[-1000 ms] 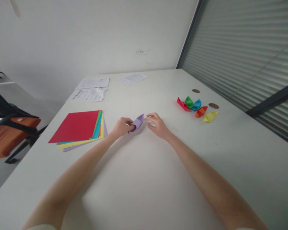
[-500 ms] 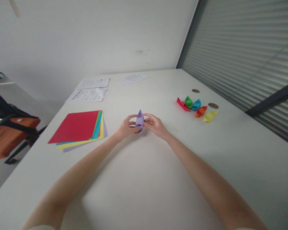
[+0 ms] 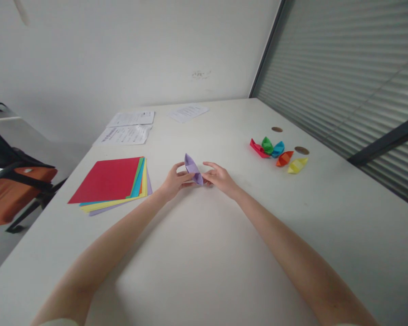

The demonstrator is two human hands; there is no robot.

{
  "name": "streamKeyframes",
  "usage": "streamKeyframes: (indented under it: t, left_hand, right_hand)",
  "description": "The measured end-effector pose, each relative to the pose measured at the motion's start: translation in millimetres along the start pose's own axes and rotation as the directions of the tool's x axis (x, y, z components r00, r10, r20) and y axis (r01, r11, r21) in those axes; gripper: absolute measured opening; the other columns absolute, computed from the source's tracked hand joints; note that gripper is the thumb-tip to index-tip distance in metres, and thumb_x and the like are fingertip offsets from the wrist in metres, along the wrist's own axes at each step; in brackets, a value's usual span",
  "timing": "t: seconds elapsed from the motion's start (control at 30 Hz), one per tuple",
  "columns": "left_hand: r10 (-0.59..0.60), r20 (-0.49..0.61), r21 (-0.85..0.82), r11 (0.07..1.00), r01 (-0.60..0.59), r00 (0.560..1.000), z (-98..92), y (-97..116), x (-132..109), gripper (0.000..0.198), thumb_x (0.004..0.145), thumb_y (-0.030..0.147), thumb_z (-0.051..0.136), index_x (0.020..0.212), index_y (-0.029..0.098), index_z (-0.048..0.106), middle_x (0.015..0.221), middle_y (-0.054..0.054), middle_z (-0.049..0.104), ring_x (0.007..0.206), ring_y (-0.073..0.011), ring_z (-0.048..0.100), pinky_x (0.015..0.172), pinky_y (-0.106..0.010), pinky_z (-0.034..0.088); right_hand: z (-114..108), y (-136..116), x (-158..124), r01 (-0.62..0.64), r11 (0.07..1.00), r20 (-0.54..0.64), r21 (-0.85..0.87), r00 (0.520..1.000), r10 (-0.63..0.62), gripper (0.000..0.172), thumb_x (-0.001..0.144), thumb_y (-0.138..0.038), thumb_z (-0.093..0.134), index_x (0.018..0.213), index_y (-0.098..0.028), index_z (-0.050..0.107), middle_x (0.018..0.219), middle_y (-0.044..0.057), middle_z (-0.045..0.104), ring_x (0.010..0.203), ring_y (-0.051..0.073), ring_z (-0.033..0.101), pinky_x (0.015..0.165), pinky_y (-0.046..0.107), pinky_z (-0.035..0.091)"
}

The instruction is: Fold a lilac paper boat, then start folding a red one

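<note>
Left hand [image 3: 172,181] and right hand [image 3: 221,177] tight on purple paper boat [image 3: 191,167], lower end hidden.

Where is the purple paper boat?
Head view, mid-table: the purple paper boat is held between left hand and right hand, coloured paper stack on its left, folded boats on its right.

Single head-worn view, looking forward and down from above the near edge of the white tabletop [image 3: 204,271]. Fairly near the left hand [image 3: 172,181] and right hand [image 3: 221,177], centred on the purple folded paper boat [image 3: 193,169]; grey slatted blind [image 3: 343,68] far right.
</note>
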State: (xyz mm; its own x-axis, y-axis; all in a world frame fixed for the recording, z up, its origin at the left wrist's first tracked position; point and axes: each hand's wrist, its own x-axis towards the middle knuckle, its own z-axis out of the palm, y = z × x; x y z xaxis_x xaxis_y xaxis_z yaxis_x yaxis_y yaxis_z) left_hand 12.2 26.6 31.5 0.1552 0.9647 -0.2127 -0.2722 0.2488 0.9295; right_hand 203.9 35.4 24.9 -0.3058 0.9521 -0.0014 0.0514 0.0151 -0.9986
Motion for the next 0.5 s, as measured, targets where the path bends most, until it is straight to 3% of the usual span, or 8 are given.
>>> streamKeyframes:
  t: [0.13,0.27,0.4,0.5]
  left_hand:
    - [0.004,-0.016,-0.056,0.998,-0.005,1.000,0.4,-0.1,1.8,0.050,0.075,0.009,0.072,0.118,0.015,0.046,0.089,-0.007,0.069,0.076,-0.0171,0.069,0.082,-0.041,0.057]
    - [-0.019,-0.029,-0.095,0.995,0.016,0.999,1.8,2.3,1.8,0.041,0.077,0.007,0.069,0.112,0.013,0.048,0.087,-0.007,0.069,0.074,-0.0159,0.069,0.079,-0.037,0.058]
    - [-0.047,-0.010,-0.139,0.989,0.045,0.999,1.8,4.1,2.0,0.040,0.074,0.010,0.074,0.105,0.014,0.049,0.090,-0.007,0.069,0.075,-0.0152,0.069,0.079,-0.035,0.058]
    - [-0.058,0.035,-0.159,0.985,0.063,0.998,0.0,5.1,2.9,0.033,0.078,0.027,0.074,0.100,0.016,0.052,0.096,-0.009,0.067,0.081,-0.0174,0.069,0.077,-0.035,0.058]
  right_hand:
    - [-0.8,1.9,-0.3,0.014,1.000,0.029,-0.023,0.999,-0.014,0.045,0.073,-0.043,0.074,0.108,-0.022,0.055,0.069,-0.001,0.067,0.061,0.013,0.062,0.055,0.024,0.048]
    - [-0.6,1.3,-2.1,0.167,0.977,0.095,-0.131,0.983,-0.155,0.034,0.075,-0.044,0.071,0.097,-0.021,0.060,0.071,-0.001,0.065,0.063,0.013,0.060,0.059,0.025,0.046]
    - [-0.7,-1.7,-5.1,0.358,0.853,0.183,-0.380,0.933,-0.310,0.022,0.080,-0.040,0.067,0.089,-0.020,0.068,0.080,0.003,0.067,0.072,0.015,0.061,0.064,0.027,0.046]
    - [-3.0,-3.0,-5.3,0.443,0.752,0.144,-0.487,0.890,-0.432,0.021,0.087,-0.038,0.059,0.084,-0.020,0.069,0.080,0.005,0.067,0.071,0.015,0.059,0.066,0.029,0.047]
